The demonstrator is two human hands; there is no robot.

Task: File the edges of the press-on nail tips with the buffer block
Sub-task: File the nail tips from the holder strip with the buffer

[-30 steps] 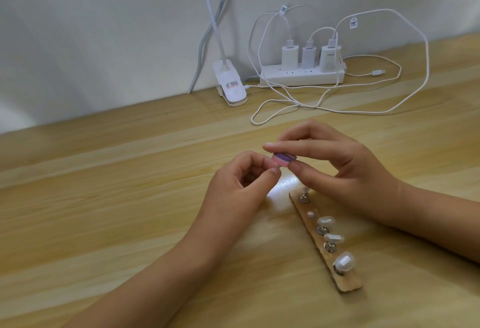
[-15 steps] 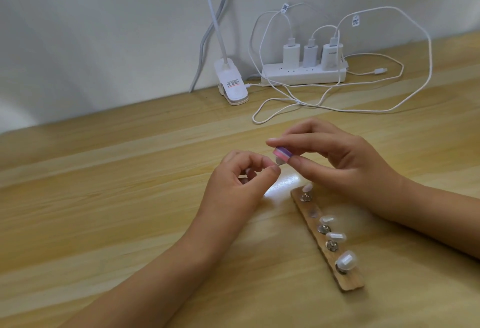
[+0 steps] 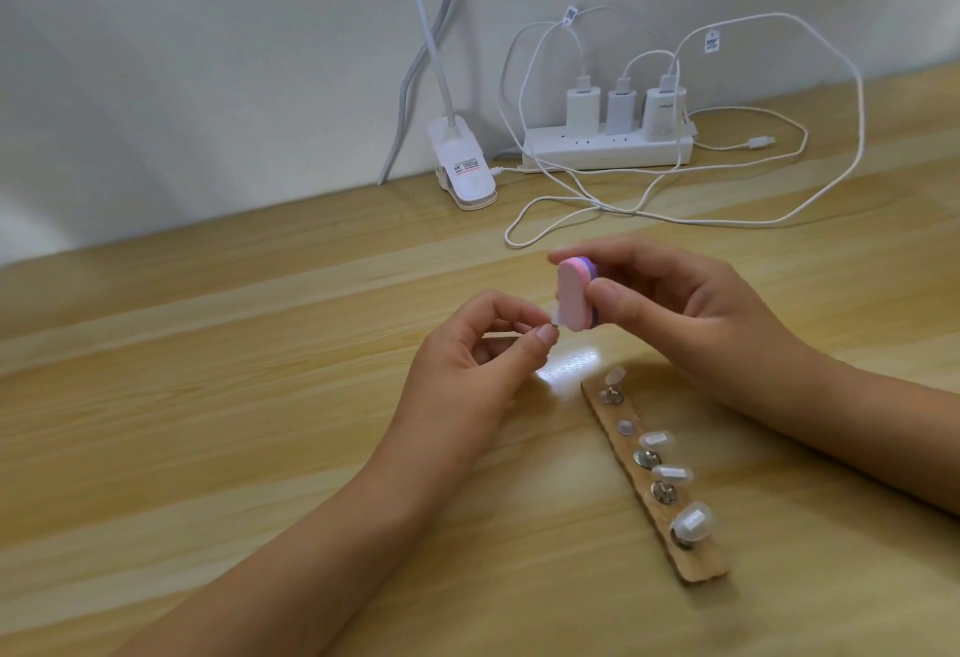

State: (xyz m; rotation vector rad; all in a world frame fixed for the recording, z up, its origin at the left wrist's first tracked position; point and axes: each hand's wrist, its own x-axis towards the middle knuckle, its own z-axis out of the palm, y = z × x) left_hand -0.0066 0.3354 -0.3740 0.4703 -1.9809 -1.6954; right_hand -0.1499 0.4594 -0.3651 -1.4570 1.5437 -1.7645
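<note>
Head view. The wooden strip [image 3: 698,565] lies flat on the table [image 3: 208,396], slanting away from the camera, and is the landmark here.

The right hand [image 3: 691,308] is raised just beyond the strip's far end and pinches the buffer block [image 3: 731,300] between thumb and forefinger, with the other fingers curled behind. The block stands upright, showing its pink face; a purple layer shows at its back edge.

The left hand [image 3: 467,365] is up to the left of the strip's far end. Its thumb and forefinger pinch one small clear nail tip [image 3: 712,317] and the remaining fingers are curled in. That tip sits against the lower left edge of the block. They look to be touching, though the contact is too small to be sure.

Both forearms reach in from the bottom, one on each side of the strip.

On the strip are four more clear nail tips [image 3: 693,524], standing in a row on small metal studs [image 3: 647,459]. One small pale dot [image 3: 625,427] sits on the bare wood between the first and second tips from the far end. A bright glare patch is on the table just past the strip's far end.

Well beyond the strip, against the wall:
- a white power strip [image 3: 608,149] with three white chargers [image 3: 582,108] plugged in
- white cables [image 3: 857,100] looping over the table
- left of the power strip, a white lamp clip [image 3: 465,170] with its neck going up out of frame
</note>
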